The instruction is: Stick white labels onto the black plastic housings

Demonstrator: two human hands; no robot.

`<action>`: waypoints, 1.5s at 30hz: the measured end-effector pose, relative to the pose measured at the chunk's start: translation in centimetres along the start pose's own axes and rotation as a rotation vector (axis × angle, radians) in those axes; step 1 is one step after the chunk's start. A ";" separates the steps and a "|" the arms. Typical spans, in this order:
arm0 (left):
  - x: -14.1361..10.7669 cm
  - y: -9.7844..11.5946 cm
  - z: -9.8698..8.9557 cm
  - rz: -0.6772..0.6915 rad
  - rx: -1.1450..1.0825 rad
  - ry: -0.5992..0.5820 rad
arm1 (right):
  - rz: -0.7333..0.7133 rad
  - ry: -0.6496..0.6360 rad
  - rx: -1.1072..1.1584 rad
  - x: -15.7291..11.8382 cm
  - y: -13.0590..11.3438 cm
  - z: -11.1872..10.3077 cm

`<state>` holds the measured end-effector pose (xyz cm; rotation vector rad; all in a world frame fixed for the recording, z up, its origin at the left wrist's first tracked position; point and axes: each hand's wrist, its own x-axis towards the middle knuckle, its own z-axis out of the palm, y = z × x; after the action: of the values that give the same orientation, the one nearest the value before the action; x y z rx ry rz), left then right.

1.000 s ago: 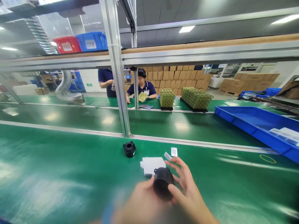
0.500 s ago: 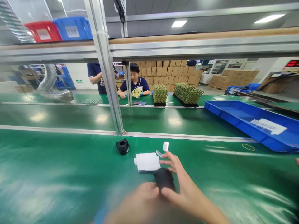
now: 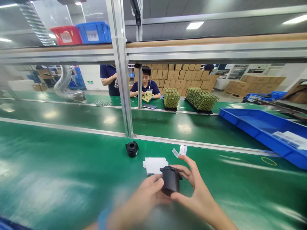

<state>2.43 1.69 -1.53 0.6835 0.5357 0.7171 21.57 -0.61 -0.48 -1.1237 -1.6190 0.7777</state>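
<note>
A black cylindrical housing [image 3: 170, 182] with small lugs at its top rim is held between my two hands above the green bench. My left hand [image 3: 149, 193] grips its left side, thumb in front. On its right side, my right hand [image 3: 195, 191] has its thumb at the lower edge and fingers behind, the index finger raised. At that fingertip are two small white labels, one upright [image 3: 183, 150] and one tilted [image 3: 176, 153]. Just behind the housing lies a flat white piece [image 3: 155, 164], partly covered. A second black housing [image 3: 132, 149] with a round hole stands farther left.
A blue tray [image 3: 254, 127] with white papers stands at the right. A yellow ring [image 3: 269, 161] lies before it. A metal post [image 3: 122, 70] rises at the bench's back rail. Beyond, stacks of yellow-green honeycomb parts [image 3: 201, 99] and a seated co-worker [image 3: 146, 86] are visible.
The black housing has turned more upright and shows more of its side. My left hand has come up around it. The view has shifted, so the scene sits farther right.
</note>
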 end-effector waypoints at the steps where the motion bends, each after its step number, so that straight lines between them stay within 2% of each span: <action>1: 0.0 0.0 0.0 -0.011 0.009 0.020 | -0.013 -0.014 -0.032 -0.1 0.1 0.1; 5: 0.2 -0.2 -0.2 -0.043 -0.022 -0.006 | -0.033 -0.044 -0.056 -0.2 0.6 0.3; 7: 0.2 -0.2 -0.2 -0.047 -0.043 -0.042 | -0.046 -0.003 -0.002 0.0 0.9 0.2; 9: 0.2 -0.1 -0.1 -0.038 -0.063 -0.030 | -0.026 0.128 0.058 0.3 1.0 0.0; 12: 0.1 0.4 0.1 0.018 -0.083 0.029 | 0.082 0.364 0.143 0.5 0.8 -0.3; 14: 0.1 0.7 0.0 0.065 -0.078 0.040 | 0.169 0.416 0.205 0.5 0.5 -0.4; 18: 0.3 0.8 -0.4 0.119 -0.072 0.020 | 0.293 0.346 0.332 0.3 0.0 0.1; 25: 0.8 0.3 -0.9 0.166 -0.107 -0.011 | 0.385 0.230 0.500 -0.5 -0.4 2.4; 31: 0.8 0.1 -0.8 0.163 -0.058 0.037 | 0.438 0.288 0.504 -0.6 0.1 2.9; 37: 0.4 0.1 -0.8 0.197 0.095 0.059 | 0.405 0.291 0.519 -0.6 0.0 2.5; 45: 0.0 0.0 -1.1 0.268 0.374 0.091 | 0.468 0.282 0.572 -1.0 0.1 3.1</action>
<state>1.75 2.10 -2.22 1.0894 0.6779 0.9120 18.78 -1.38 -1.93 -1.1284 -0.8188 1.2269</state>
